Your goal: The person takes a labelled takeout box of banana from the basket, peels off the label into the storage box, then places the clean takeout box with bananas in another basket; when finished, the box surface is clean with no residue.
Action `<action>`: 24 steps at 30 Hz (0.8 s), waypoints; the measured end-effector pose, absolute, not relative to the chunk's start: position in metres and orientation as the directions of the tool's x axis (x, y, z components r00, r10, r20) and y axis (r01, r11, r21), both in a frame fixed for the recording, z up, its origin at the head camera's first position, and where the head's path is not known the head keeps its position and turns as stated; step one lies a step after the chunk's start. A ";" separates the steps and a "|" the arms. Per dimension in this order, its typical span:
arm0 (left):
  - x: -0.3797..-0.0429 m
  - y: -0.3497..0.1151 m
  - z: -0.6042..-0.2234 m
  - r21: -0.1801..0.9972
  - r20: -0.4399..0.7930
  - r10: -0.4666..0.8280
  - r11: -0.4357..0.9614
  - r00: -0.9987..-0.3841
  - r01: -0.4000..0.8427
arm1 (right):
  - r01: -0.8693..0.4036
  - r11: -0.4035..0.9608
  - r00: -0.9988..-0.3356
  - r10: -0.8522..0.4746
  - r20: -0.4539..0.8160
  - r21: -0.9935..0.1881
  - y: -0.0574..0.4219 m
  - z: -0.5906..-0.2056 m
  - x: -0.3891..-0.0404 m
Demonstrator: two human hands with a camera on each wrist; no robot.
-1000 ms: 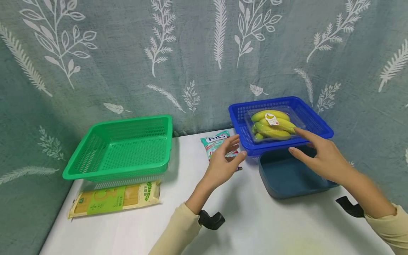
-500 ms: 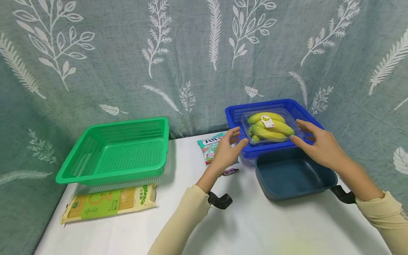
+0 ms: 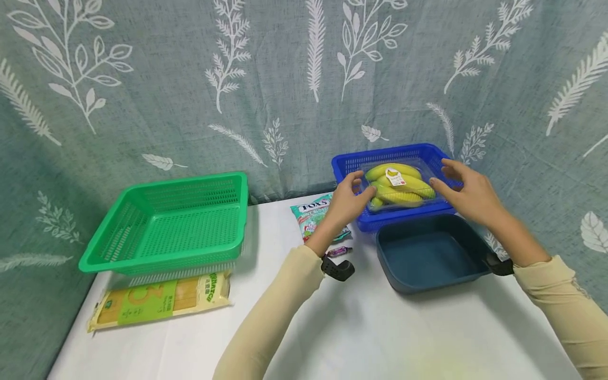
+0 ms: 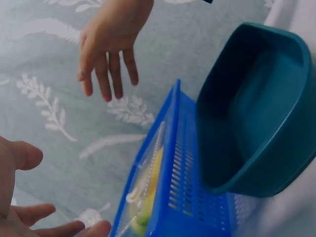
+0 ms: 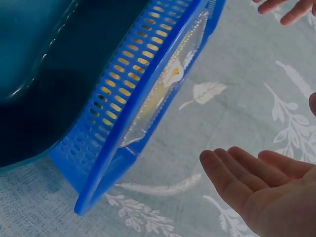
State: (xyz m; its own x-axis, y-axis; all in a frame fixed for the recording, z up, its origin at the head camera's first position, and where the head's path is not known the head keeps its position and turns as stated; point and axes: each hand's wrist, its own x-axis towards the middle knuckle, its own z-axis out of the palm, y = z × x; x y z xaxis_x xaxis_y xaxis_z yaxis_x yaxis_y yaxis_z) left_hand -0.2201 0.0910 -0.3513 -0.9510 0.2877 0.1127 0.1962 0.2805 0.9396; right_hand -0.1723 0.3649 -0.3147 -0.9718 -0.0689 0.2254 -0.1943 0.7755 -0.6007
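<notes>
A clear plastic box of bananas (image 3: 399,184) with a white label lies in the blue basket (image 3: 375,226) at the back right. My left hand (image 3: 350,199) hovers by the box's left side, thumb and fingers spread apart. On the other side, my right hand (image 3: 472,194) is held over the basket's right part, its thumb near the box's edge. Both wrist views show gaps between the hands and the basket, with nothing in either palm. A dark teal bin (image 3: 432,253) stands just in front of the basket.
A green basket (image 3: 190,232) stands at the left, with a pack of spaghetti (image 3: 159,301) in front of it. A FOX'S candy bag (image 3: 309,214) and a small purple-wrapped candy (image 3: 339,252) lie beside my left forearm. A patterned curtain (image 3: 180,95) hangs behind.
Both hands have moved forward and closer to the banana box, one at each side. The head view has shifted slightly. Baskets, bin and packages stay in place.
</notes>
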 end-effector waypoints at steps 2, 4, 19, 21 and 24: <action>-0.226 0.095 -0.352 0.940 0.101 0.284 0.286 -0.954 0.184 | -0.179 0.784 -0.975 -0.062 0.212 -0.595 0.368 -0.314 -0.179; -0.232 0.099 -0.352 0.938 0.087 0.277 0.300 -0.957 0.172 | -0.162 0.791 -0.980 -0.057 0.192 -0.591 0.371 -0.314 -0.186; -0.266 0.122 -0.358 0.910 0.003 0.217 0.404 -0.976 0.092 | -0.087 0.823 -0.994 -0.035 0.103 -0.561 0.388 -0.321 -0.236; -0.270 0.126 -0.358 0.904 -0.014 0.216 0.420 -0.976 0.080 | -0.079 0.828 -0.996 -0.036 0.087 -0.555 0.389 -0.323 -0.241; -0.274 0.130 -0.358 0.900 -0.037 0.214 0.431 -0.976 0.061 | -0.074 0.832 -0.997 -0.040 0.073 -0.550 0.390 -0.327 -0.248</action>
State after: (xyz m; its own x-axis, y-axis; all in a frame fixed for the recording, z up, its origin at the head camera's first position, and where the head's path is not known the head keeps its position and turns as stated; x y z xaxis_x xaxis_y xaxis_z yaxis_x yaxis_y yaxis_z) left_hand -0.2735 0.1295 -0.3577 -0.9762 0.2139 -0.0367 0.0605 0.4308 0.9004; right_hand -0.2477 0.3898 -0.3274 -0.9966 -0.0401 0.0726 -0.0736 0.8318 -0.5502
